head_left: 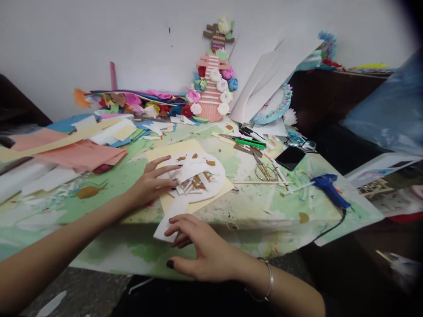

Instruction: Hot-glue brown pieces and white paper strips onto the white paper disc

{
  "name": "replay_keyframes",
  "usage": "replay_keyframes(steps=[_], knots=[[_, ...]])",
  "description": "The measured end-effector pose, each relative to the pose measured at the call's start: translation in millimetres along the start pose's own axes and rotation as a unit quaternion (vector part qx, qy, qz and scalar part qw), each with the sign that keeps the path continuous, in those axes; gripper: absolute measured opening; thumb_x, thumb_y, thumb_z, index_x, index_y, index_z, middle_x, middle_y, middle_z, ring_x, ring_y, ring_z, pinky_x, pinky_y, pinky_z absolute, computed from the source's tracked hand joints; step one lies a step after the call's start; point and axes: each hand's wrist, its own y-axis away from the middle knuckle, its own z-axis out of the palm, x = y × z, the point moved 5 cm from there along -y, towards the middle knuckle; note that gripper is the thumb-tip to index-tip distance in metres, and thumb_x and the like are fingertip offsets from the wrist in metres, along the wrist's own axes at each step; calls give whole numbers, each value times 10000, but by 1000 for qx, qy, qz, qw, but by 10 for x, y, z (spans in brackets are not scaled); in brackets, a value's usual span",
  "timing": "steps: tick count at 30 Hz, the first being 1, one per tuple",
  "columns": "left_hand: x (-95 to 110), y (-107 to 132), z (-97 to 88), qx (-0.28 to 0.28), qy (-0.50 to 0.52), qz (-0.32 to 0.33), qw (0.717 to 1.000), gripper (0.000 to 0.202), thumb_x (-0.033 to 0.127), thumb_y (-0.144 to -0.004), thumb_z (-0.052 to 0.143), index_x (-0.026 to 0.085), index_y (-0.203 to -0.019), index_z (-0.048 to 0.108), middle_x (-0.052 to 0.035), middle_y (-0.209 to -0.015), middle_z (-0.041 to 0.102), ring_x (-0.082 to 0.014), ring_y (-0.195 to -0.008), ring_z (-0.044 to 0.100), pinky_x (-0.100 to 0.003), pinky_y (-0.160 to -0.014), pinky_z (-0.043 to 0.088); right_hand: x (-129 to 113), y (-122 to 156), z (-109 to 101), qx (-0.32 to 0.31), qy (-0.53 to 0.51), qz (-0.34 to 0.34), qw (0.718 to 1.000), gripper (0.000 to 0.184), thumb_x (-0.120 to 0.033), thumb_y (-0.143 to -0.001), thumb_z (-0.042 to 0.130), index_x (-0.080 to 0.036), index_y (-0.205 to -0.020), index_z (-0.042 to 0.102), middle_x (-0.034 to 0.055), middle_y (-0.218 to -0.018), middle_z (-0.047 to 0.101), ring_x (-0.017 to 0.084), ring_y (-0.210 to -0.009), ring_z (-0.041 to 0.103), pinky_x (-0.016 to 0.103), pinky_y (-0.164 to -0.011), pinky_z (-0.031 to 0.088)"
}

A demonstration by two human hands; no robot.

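Observation:
A white round fan-shaped cutout [216, 180] with a straight handle [172, 215] lies on a pale yellow sheet [194, 147]. White strips and brown paper pieces [198, 180] are layered on its round part. My left hand [153, 182] rests on the left side of the round part, its fingers stretched out and apart. By the handle, which juts past the table edge, is my right hand [201, 248]. Its fingers are loosely bent, with the thumb apart and nothing held; whether the fingertips touch the handle I cannot tell.
To the right lie gold scissors [263, 169], a green cutter [249, 142], a black phone [291, 157], glasses [302, 143] and a blue glue gun [330, 189]. Coloured paper [72, 152] is piled at left. A pink paper-flower lute shape [211, 97] leans on the wall.

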Motion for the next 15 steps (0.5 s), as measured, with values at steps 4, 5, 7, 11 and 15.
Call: replay_keyframes(steps=[4, 5, 7, 11, 15], knots=[[-102, -1, 22, -5, -10, -13, 1000, 160, 218, -879, 623, 282, -866, 769, -75, -1294, 640, -297, -1386, 354, -527, -1087, 357, 14, 260, -604, 182, 150, -43, 971, 280, -167, -831, 565, -202, -1107, 587, 114, -1257, 581, 174, -955, 646, 369, -892, 528], [-103, -5, 29, -6, -11, -13, 1000, 159, 216, -878, 623, 281, -864, 768, -72, -1296, 639, -297, -1385, 357, -525, -1084, 362, 34, 424, -891, 277, 224, -44, 933, 219, -186, -848, 549, -204, -1060, 602, 111, -1165, 626, 209, -1007, 629, 409, -917, 505], [-83, -3, 29, -3, -8, -9, 1000, 156, 202, -873, 624, 276, -872, 761, -71, -1295, 639, -300, -1380, 370, -520, -1079, 375, 116, 854, -1484, 441, 358, 0, 823, 230, -245, -856, 539, -179, -1062, 617, 130, -1071, 661, 258, -1007, 619, 453, -905, 488], [-6, 13, -13, -5, 12, -1, 1000, 175, 157, -860, 615, 260, -927, 741, -85, -1302, 631, -306, -1373, 394, -519, -1077, 389, 384, 1770, -2404, 569, 525, 239, 586, 488, -370, -820, 529, -34, -1162, 618, 273, -1114, 635, 404, -1128, 559, 555, -989, 385], [55, -82, -72, 2, 64, -17, 998, 177, 134, -854, 600, 221, -945, 724, -111, -1232, 662, -293, -1277, 504, -475, -1037, 439, 713, 2380, -2765, 547, 470, 472, 507, 815, -578, -818, 490, 0, -1391, 434, 351, -1361, 468, 486, -1276, 426, 568, -946, 396]])
